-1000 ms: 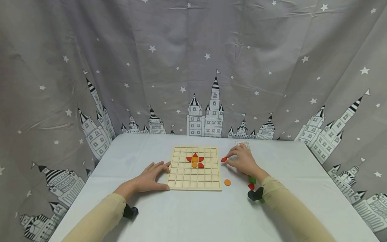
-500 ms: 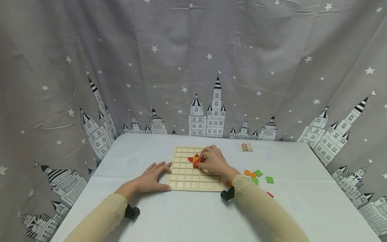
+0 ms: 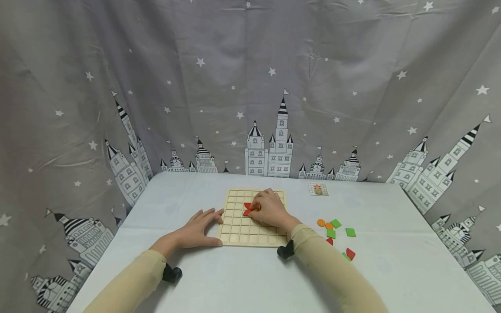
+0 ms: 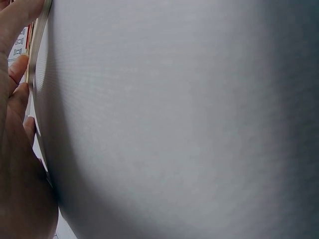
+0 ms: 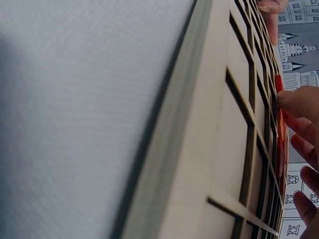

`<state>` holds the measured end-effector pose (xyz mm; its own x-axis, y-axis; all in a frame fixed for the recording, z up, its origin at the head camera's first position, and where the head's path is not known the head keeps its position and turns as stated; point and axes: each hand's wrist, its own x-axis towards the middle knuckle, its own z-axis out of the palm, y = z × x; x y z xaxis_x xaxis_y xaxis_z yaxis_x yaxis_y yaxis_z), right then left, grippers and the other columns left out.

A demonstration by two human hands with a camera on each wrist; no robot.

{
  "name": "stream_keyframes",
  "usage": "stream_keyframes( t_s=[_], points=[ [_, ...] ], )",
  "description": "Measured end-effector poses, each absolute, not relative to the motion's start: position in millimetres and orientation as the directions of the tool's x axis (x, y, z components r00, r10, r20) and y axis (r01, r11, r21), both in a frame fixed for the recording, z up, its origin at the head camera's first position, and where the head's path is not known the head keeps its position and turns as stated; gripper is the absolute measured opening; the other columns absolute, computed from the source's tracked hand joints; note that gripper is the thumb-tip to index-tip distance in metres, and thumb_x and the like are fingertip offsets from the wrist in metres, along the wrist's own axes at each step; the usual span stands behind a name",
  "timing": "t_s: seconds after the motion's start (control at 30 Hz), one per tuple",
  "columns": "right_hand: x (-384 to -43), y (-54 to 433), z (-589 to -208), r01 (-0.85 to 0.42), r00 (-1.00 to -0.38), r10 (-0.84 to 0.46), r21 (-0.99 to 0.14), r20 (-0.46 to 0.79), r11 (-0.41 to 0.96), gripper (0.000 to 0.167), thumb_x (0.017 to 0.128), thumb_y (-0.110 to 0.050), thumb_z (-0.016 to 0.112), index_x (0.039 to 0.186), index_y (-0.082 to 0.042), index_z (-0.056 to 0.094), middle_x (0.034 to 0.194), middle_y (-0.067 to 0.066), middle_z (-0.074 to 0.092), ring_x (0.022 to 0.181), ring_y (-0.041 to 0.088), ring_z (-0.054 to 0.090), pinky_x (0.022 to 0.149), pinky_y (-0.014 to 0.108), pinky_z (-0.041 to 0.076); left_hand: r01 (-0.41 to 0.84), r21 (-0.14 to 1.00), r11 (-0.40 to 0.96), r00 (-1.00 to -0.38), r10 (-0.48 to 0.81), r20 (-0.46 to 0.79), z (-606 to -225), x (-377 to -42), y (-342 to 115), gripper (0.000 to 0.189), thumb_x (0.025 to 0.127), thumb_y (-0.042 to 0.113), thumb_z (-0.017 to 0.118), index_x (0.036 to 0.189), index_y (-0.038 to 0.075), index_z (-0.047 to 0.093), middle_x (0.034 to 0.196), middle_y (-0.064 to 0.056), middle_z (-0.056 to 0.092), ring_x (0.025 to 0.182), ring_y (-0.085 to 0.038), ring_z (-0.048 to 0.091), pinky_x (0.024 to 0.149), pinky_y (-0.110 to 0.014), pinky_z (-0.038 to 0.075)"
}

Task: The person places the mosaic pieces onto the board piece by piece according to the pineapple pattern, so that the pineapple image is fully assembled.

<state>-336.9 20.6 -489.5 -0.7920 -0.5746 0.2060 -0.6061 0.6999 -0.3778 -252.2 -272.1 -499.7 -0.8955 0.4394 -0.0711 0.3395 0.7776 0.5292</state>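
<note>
A grey curtain (image 3: 219, 56) hangs behind the table, with a printed tall tower (image 3: 280, 143) near its middle and soft vertical folds around that tower. White stars (image 3: 272, 72) are scattered above the tower and off to both sides. Just left of the tower stands a shorter tower (image 3: 256, 152); farther out on either side come domed buildings (image 3: 205, 160), then larger castles (image 3: 434, 169) leaning outward. Below the tower spreads the white table (image 3: 242, 282), apparently cloth-covered, though the weave is hard to make out. The light is soft, dimmer far left of the tower.
</note>
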Motion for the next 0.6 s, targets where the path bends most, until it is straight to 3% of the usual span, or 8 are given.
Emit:
stream_keyframes(
  t_s=[0.6],
  points=[
    [-339.8,18.6,-492.1,-0.605,-0.793,-0.577,-0.367,0.196,0.707,0.017,0.091,-0.04,0.075,0.102,-0.029,0.079,0.117,-0.006,0.066,0.118,0.021,0.049,0.099,0.04,0.042,0.333,0.54,0.773,-0.896,0.438,-0.076,-498.2,-251.4,-271.6,0.059,0.079,0.063,0.079,0.118,0.029,0.052,0.166,0.0,0.031,0.155,-0.034,0.017,0.126,-0.055,0.0]
  ],
)
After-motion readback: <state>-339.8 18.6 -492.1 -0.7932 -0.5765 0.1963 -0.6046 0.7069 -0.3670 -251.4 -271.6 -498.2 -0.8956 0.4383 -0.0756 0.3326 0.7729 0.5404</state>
